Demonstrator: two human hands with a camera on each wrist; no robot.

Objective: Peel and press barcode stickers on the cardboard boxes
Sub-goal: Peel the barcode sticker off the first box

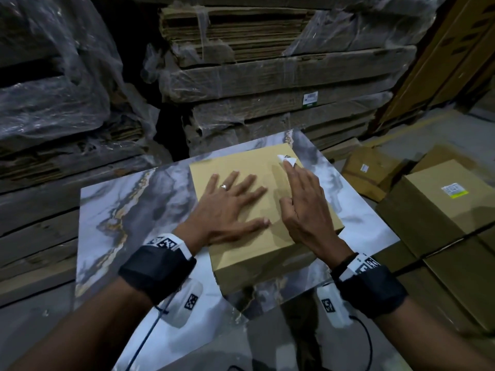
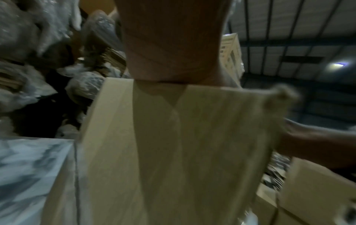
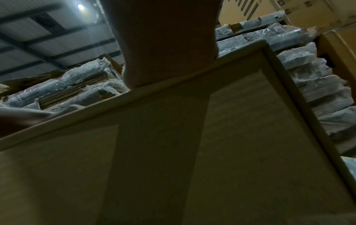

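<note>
Your left hand (image 1: pixel 230 207) lies flat with fingers spread on the cardboard box (image 1: pixel 257 210), holding nothing; keep it steady. Your right hand (image 1: pixel 302 207) pins the half-curled barcode sticker (image 1: pixel 288 159) near the far right corner with straight fingers; smooth it flat outward.

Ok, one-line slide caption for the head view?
Left hand steadies the cardboard box on the marble-patterned table while the right hand presses a sticker at its far corner.
</note>
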